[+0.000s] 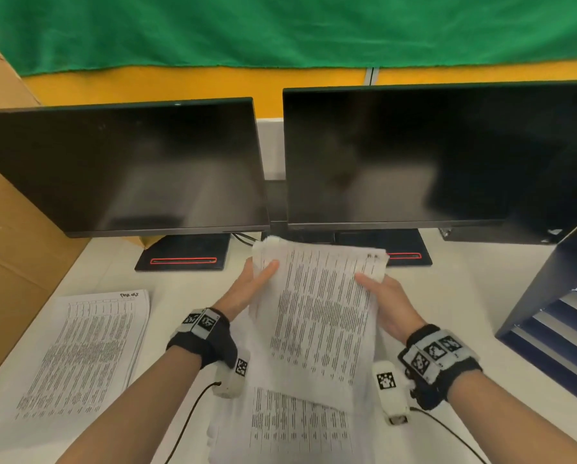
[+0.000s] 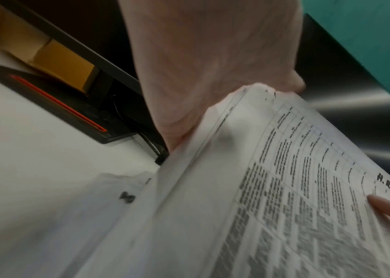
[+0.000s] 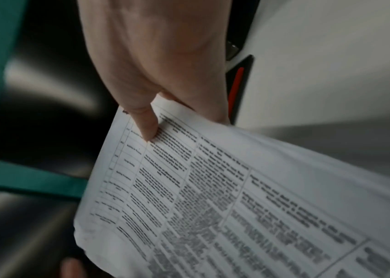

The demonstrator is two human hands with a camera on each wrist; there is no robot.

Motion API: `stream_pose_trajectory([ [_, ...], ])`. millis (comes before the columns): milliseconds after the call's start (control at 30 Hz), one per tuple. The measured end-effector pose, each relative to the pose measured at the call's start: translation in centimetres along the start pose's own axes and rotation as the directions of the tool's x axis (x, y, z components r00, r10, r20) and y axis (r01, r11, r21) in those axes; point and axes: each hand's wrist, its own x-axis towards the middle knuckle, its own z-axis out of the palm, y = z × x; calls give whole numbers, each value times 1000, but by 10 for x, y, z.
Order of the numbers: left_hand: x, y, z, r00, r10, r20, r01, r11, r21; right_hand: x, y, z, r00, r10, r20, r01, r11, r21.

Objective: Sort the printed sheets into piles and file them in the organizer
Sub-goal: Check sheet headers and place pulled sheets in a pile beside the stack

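A bundle of printed sheets (image 1: 317, 316) is lifted above the white desk between my two hands. My left hand (image 1: 250, 286) grips its left edge, thumb on top and fingers underneath. My right hand (image 1: 377, 289) pinches the top right corner, with the thumb (image 3: 147, 124) pressed on the print. In the left wrist view the top sheet (image 2: 284, 188) has "H.R." handwritten at its corner. One pile of sheets (image 1: 83, 356) lies flat at the left of the desk. Another pile (image 1: 297, 426) lies near the front edge, under the lifted bundle. The dark blue organizer (image 1: 554, 296) stands at the right.
Two dark monitors (image 1: 123, 165) (image 1: 431, 152) stand across the back of the desk, their black bases (image 1: 183, 256) just beyond my hands. A cardboard box (image 1: 9, 229) leans along the left side. Cables trail from both wrist cameras towards me.
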Motion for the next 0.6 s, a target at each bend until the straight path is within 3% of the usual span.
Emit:
stream_pose_trajectory([
  [67, 8, 6, -1, 999, 50, 15, -49, 995, -88, 3, -28, 7, 999, -47, 3, 47, 998, 41],
  [133, 16, 20, 3, 989, 116, -89, -125, 986, -106, 3, -52, 17, 990, -143, -22, 142, 990, -13],
  [200, 18, 43, 10, 954, 180, -242, -209, 973, -99, 2, -72, 26, 970, -238, -42, 233, 968, -96],
  [300, 15, 69, 21, 870, 323, -371, -368, 928, -53, 2, -91, 36, 943, -329, -44, 326, 943, -62],
  [467, 17, 69, 41, 798, 464, -384, -515, 856, -37, 8, -88, 49, 937, -347, -43, 346, 938, -35],
  [600, 26, 59, 39, 806, 412, -424, -474, 879, -47, 20, -77, 50, 935, -335, -113, 332, 942, -48],
])
